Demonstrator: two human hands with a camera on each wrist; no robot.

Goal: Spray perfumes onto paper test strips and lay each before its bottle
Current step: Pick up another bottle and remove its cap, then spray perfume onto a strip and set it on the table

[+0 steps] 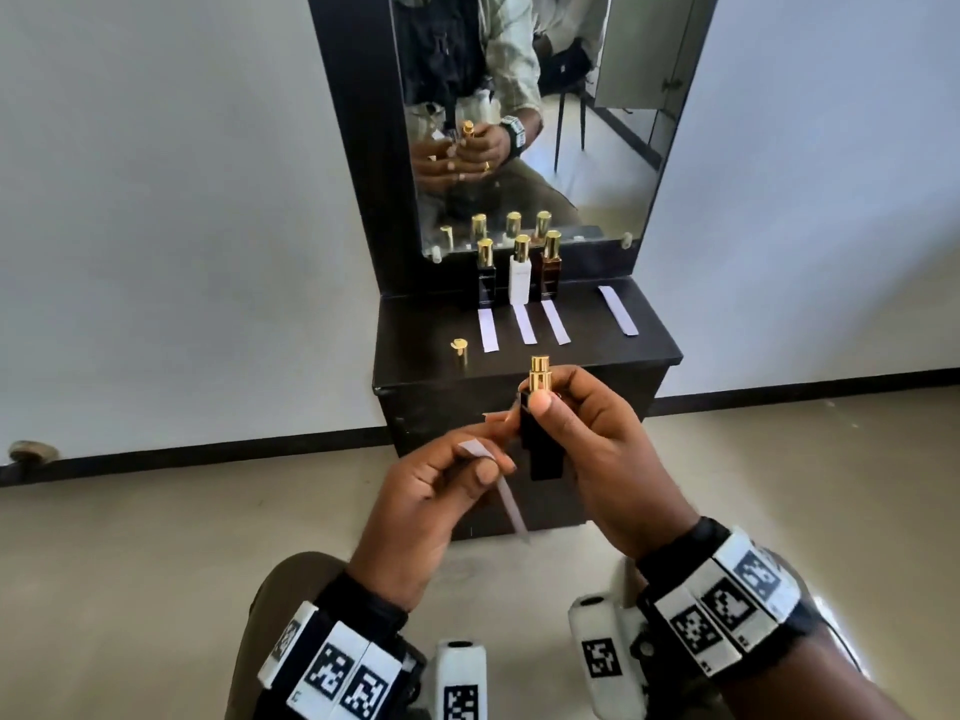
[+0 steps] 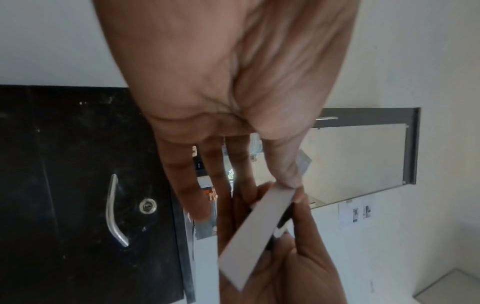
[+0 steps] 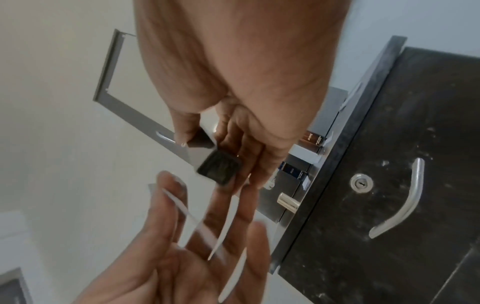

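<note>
My right hand (image 1: 582,439) grips a black perfume bottle (image 1: 543,449) upright in front of the dresser, its gold spray nozzle (image 1: 540,374) uncovered. Its square base (image 3: 219,166) shows in the right wrist view. My left hand (image 1: 441,485) pinches a white paper strip (image 2: 255,232) between thumb and fingers, just left of the bottle. The strip's lower end (image 1: 511,506) hangs down. On the dresser top (image 1: 597,356) stand three capped bottles: black (image 1: 486,275), white (image 1: 520,272), brown (image 1: 550,267). A strip lies before each (image 1: 488,330) (image 1: 524,324) (image 1: 556,322).
A loose gold cap (image 1: 460,350) stands at the dresser's front left. Another spare strip (image 1: 618,309) lies at the right of the top. A mirror (image 1: 519,111) rises behind the bottles. Below is a black cabinet door with a metal handle (image 2: 114,211).
</note>
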